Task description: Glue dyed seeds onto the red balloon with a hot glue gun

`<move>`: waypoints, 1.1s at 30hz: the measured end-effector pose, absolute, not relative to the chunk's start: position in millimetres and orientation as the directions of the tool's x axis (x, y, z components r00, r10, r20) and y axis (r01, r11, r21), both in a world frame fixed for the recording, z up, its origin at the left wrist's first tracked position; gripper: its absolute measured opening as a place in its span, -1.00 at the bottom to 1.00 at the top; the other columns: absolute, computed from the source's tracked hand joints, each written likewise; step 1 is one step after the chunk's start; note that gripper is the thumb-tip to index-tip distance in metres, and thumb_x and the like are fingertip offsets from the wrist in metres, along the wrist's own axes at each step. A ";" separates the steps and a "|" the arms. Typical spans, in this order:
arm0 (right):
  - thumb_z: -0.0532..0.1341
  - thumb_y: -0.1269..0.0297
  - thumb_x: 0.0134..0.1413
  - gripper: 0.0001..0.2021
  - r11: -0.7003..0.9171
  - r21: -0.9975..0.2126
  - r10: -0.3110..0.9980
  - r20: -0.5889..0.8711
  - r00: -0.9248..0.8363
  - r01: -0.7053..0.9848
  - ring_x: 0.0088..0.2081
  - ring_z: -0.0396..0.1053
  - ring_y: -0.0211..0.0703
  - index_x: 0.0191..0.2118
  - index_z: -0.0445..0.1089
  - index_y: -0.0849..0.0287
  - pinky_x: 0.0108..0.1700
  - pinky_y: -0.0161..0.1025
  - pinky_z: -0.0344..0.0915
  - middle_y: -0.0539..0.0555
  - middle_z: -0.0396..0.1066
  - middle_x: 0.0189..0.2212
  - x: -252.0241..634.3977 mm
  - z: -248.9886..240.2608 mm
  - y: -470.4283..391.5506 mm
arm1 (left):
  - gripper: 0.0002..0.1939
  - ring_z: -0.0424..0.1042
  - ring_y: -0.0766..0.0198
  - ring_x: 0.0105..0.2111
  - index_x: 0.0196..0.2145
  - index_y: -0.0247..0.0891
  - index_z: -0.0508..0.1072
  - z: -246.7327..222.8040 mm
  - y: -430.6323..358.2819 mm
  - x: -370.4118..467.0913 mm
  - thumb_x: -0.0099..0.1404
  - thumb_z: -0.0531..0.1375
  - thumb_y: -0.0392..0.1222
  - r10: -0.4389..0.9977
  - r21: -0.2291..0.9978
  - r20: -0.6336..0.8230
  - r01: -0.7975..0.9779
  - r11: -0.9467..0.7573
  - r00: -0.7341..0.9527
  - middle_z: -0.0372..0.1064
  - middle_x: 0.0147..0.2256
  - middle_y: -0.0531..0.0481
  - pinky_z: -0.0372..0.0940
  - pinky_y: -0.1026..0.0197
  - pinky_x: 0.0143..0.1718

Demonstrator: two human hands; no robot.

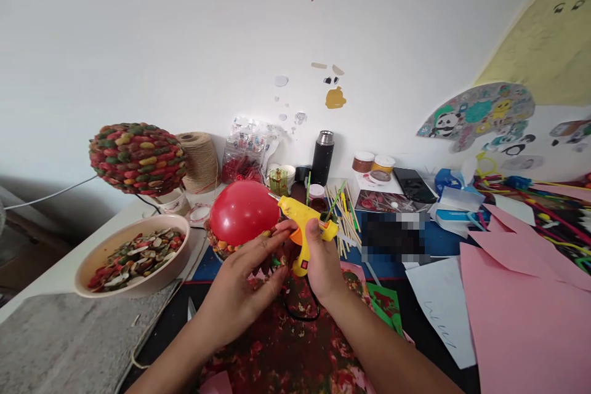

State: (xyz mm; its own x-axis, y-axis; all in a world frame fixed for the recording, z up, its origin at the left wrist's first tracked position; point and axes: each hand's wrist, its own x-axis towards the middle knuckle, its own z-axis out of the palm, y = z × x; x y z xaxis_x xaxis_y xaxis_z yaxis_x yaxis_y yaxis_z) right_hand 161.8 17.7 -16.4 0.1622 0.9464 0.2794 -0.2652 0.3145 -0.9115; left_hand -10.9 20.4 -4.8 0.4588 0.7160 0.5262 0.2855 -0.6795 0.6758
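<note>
My right hand (323,258) is closed around the handle of a yellow glue gun (295,212), whose nozzle points up and left over a red balloon (244,212). Painted nut shells (226,245) ring the balloon's lower part. In front of them is my left hand (258,258), its upper fingers stretched towards the gun. Between its thumb and curled lower fingers shows a small shell-like piece (283,261), partly hidden. The gun's black cord (302,318) loops below over a paint-stained red-brown sheet (272,351).
A pink basin (178,258) of painted shells stands left, before a shell-covered ball (138,157) and twine spool (198,163). Behind are a black flask (323,157), wooden sticks (346,225) and paint jars (363,162). Pink paper (526,320) lies right.
</note>
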 end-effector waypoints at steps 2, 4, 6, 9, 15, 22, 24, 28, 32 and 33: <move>0.18 -0.52 0.27 -0.26 0.317 -0.910 0.946 0.281 0.165 -0.268 -0.11 0.66 0.12 -0.20 0.72 0.14 0.08 -0.04 0.56 0.22 0.72 -0.18 162.2 -16.1 17.7 | -0.46 0.55 0.01 0.26 0.36 0.05 0.49 -5.9 20.8 -11.3 0.47 0.30 -0.20 0.710 0.666 0.537 0.287 -0.688 0.456 0.52 0.30 -0.08 0.45 -0.07 0.31; 0.18 -0.52 0.27 -0.26 0.321 -0.909 0.944 0.284 0.169 -0.266 -0.13 0.66 0.12 -0.21 0.72 0.14 0.06 -0.04 0.57 0.22 0.72 -0.19 162.2 -15.7 17.6 | -0.48 0.57 0.03 0.25 0.35 0.02 0.50 -6.7 21.0 -11.1 0.48 0.30 -0.20 0.702 0.652 0.549 0.292 -0.699 0.454 0.54 0.28 -0.09 0.46 -0.03 0.30; 0.19 -0.52 0.27 -0.26 0.333 -0.906 0.939 0.293 0.180 -0.262 -0.14 0.66 0.12 -0.22 0.71 0.14 0.03 -0.05 0.57 0.21 0.72 -0.21 162.0 -15.6 17.7 | -0.51 0.60 0.03 0.22 0.32 -0.01 0.53 -7.8 20.6 -9.8 0.48 0.30 -0.20 0.688 0.634 0.560 0.296 -0.714 0.461 0.57 0.25 -0.11 0.49 0.01 0.26; 0.18 -0.50 0.29 -0.27 0.361 -0.902 0.928 0.321 0.189 -0.237 -0.14 0.65 0.10 -0.24 0.71 0.13 0.03 -0.05 0.56 0.21 0.72 -0.21 161.9 -16.6 18.4 | -0.52 0.64 0.05 0.15 0.31 -0.06 0.54 -10.2 19.4 -6.6 0.47 0.30 -0.22 0.663 0.614 0.560 0.289 -0.735 0.497 0.63 0.17 -0.14 0.53 0.06 0.19; 0.17 -0.48 0.32 -0.29 0.370 -0.914 0.917 0.330 0.223 -0.167 -0.14 0.64 0.09 -0.27 0.69 0.14 0.09 -0.02 0.52 0.21 0.70 -0.26 164.4 -18.9 20.5 | -0.39 0.65 0.05 0.11 0.41 -0.06 0.42 -13.1 19.2 -8.0 0.45 0.29 -0.22 0.652 0.630 0.453 0.299 -0.717 0.608 0.63 0.15 -0.15 0.54 0.07 0.15; 0.19 -0.52 0.25 -0.26 0.313 -0.925 0.931 0.254 0.261 -0.215 -0.36 0.60 -0.04 -0.30 0.64 0.17 -0.24 -0.15 0.54 0.20 0.68 -0.31 168.1 -16.5 23.8 | -0.20 0.66 0.09 -0.01 0.53 -0.06 0.22 -9.7 13.2 -8.9 0.40 0.27 -0.26 0.654 0.704 0.259 0.324 -0.632 0.711 0.63 0.13 -0.17 0.54 0.06 0.09; 0.19 -0.56 0.20 -0.23 0.269 -0.931 0.944 0.205 0.258 -0.246 -0.51 0.52 -0.14 -0.27 0.62 0.19 -0.47 -0.24 0.41 0.19 0.67 -0.30 170.1 -14.8 24.9 | -0.22 0.66 0.15 -0.19 0.50 -0.04 0.28 -5.8 10.0 -7.0 0.37 0.28 -0.29 0.633 0.736 0.232 0.293 -0.611 0.738 0.68 -0.06 -0.08 0.57 0.15 -0.08; 0.18 -0.60 0.16 -0.19 0.258 -0.933 0.942 0.186 0.277 -0.250 -0.60 0.42 -0.24 -0.28 0.59 0.20 -0.59 -0.30 0.29 0.18 0.66 -0.31 172.9 -10.5 24.2 | -0.41 0.64 0.19 -0.25 0.31 0.04 0.55 3.7 10.4 -13.5 0.36 0.34 -0.28 0.685 0.847 0.299 0.147 -0.512 0.664 0.67 -0.20 0.00 0.55 0.19 -0.14; 0.19 -0.59 0.16 -0.20 0.240 -0.940 0.951 0.177 0.254 -0.242 -0.63 0.39 -0.26 -0.31 0.60 0.21 -0.60 -0.32 0.28 0.13 0.60 -0.44 169.5 -10.9 20.3 | -0.69 0.64 0.17 -0.27 -0.01 -0.07 0.74 3.9 26.6 -31.6 0.28 0.51 -0.13 0.902 0.939 0.342 -0.084 -0.332 0.261 0.69 -0.22 -0.07 0.56 0.21 -0.19; 0.21 -0.58 0.16 -0.21 0.242 -0.937 0.954 0.183 0.236 -0.251 -0.64 0.38 -0.27 -0.32 0.59 0.21 -0.60 -0.33 0.26 0.11 0.58 -0.47 167.8 -11.6 19.1 | -0.71 0.63 0.20 -0.32 -0.08 -0.10 0.75 3.0 32.2 -35.5 0.23 0.54 -0.09 0.934 0.941 0.325 -0.147 -0.304 0.149 0.69 -0.25 -0.07 0.54 0.25 -0.25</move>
